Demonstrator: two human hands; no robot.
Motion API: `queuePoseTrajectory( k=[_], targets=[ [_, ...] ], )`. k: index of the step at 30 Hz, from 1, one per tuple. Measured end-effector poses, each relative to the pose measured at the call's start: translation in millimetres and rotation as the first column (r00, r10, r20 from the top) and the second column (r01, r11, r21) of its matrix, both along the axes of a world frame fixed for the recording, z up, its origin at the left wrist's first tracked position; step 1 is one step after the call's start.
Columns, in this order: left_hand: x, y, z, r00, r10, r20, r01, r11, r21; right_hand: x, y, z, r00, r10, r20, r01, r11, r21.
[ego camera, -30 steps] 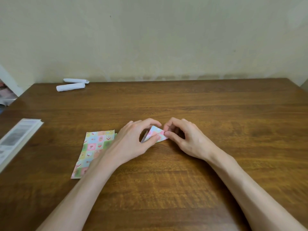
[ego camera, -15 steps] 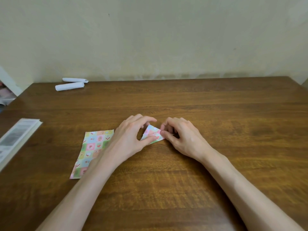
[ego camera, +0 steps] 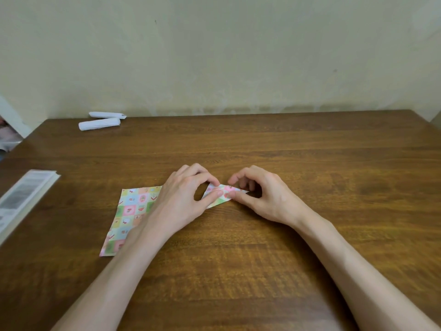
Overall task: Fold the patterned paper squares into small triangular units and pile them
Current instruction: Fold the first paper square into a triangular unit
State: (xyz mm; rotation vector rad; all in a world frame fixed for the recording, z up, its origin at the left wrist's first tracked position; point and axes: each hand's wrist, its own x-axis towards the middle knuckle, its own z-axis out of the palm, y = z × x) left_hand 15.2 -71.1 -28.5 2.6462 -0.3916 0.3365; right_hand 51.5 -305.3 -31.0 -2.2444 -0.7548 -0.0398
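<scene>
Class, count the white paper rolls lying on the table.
2: both at the table's far left corner, front roll and rear roll side by side.

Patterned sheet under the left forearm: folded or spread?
Spread: the patterned sheet lies flat on the table, its checkered face showing; its right part is hidden.
</scene>
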Motion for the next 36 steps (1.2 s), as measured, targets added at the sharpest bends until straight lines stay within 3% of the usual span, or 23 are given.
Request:
queuePoseTrajectory(
  k=[4,12,25,32,36],
  targets=[
    [1,0,1,1.0,0.009,-0.01,-0.009,0.999,0.049,1,-7,2,0.999,0.029,-0.014,-0.029,0.998,-0.053],
    [0,1,0,0.997,-0.083,0.007,0.083,0.996,-0.018,2,-5,1,1.0,0.014,0.012,-0.013,0.999,-0.04],
    [5,3,3,0.999,-0.035,0.008,0.035,0.999,-0.014,-4,1,7,0.998,-0.038,0.053,0.045,0.991,-0.125],
    [6,9,3,0.992,-0.094,0.087,0.086,0.992,0.093,-10,9,5,0.977,-0.075,0.202,0.106,0.983,-0.147],
    [7,9,1,0.985,-0.139,0.106,0.131,0.988,0.08,-13,15,4,0.98,-0.042,0.193,0.066,0.99,-0.122]
  ],
)
